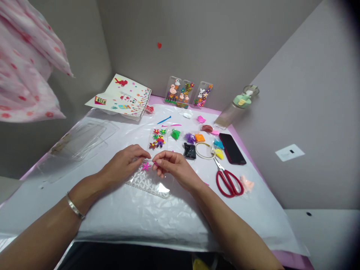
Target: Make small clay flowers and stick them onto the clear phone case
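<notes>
A clear phone case [149, 185] with a faceted pattern lies before me on the white plastic sheet. On it is a pink clay flower [145, 166]. My left hand [128, 161] is curled at the case's upper left, thumb and fingers close together at its edge. Just right of the flower, my right hand [171, 164] has thumb and forefinger pinched on a small bit of pink clay [156, 164], mostly covered by the fingertips. Beyond both hands, a second clear case [152, 138] carries clay flowers and a small clay figure [160, 141].
Right of my hands are red-handled scissors [229, 183], a phone [232, 149], a ring-shaped hoop [205, 150] and several clay packets, one black [189, 150]. A bottle [233, 108] leans behind. Clear packaging [78, 142] lies left; decorated cases [184, 92] stand against the wall.
</notes>
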Available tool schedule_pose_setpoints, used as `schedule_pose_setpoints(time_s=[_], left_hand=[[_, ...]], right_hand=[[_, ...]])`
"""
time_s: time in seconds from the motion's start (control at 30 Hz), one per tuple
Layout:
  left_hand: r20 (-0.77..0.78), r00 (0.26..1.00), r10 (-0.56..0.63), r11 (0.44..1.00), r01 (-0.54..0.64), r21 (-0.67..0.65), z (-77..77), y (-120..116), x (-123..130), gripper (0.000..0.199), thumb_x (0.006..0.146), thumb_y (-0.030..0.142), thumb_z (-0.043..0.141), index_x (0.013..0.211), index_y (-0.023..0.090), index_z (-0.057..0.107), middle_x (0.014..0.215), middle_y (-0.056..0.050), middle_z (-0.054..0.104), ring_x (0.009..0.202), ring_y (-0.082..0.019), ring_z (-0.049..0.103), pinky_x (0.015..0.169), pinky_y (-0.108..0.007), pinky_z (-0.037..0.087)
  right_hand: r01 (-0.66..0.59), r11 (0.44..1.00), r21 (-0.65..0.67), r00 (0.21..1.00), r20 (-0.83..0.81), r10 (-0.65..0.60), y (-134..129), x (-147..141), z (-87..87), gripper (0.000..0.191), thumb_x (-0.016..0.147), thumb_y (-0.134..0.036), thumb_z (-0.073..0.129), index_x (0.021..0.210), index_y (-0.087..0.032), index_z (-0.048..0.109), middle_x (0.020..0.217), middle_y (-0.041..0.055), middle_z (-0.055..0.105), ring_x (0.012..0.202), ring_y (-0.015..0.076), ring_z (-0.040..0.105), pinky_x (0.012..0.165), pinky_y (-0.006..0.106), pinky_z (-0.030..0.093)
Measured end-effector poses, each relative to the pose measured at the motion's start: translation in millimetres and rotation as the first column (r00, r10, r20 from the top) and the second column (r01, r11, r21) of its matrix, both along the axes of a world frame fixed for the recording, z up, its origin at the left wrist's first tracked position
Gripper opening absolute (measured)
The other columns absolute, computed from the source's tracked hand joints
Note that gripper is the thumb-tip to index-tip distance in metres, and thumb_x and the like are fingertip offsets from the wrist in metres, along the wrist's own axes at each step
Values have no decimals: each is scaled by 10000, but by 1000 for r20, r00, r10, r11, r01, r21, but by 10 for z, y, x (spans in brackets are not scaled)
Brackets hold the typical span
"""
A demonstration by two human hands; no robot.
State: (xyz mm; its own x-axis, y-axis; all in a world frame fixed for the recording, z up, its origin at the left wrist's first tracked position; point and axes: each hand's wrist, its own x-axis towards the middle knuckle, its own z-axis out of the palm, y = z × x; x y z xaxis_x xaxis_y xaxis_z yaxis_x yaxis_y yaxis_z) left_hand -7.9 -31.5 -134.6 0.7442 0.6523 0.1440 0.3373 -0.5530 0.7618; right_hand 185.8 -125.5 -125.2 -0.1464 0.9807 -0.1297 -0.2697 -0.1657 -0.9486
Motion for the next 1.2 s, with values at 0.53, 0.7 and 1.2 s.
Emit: schedule_pose_setpoints(time_s=[0.53, 0.7, 1.2], left_hand=[[59, 994, 95, 991, -100, 91, 13, -24, -29, 247, 889, 203, 454, 994, 207, 678, 1024, -48, 658, 1002, -228, 596, 880, -345, 447], [132, 971, 200, 977, -208, 45, 40, -46, -28, 208, 917, 248, 485, 1029, 225, 659, 1061, -41, 649, 1024, -218, 602, 867, -318, 458], [282, 916, 284, 958, -284, -43, 43, -94, -5, 204, 953, 395, 531, 990, 258, 678, 1029, -30, 676, 990, -212, 645, 791, -248, 508]], right_hand=[[16, 1000, 6, 1000, -22, -15, 11, 5, -23, 289, 838, -418, 741, 953, -154, 731, 790, 16, 705, 620, 74, 611, 606, 194, 497], [59, 998, -16, 998, -4, -59, 8, -7, 2, 310, 726, -364, 842, 929, -158, 729, 692, -17, 680, 584, 78, 593, 583, 192, 474], [319, 946, 55, 932, 162, -324, 86, 99, -2, 427, 833, -528, 686, 738, -114, 730, 527, -43, 460, 489, 66, 380, 495, 209, 285]])
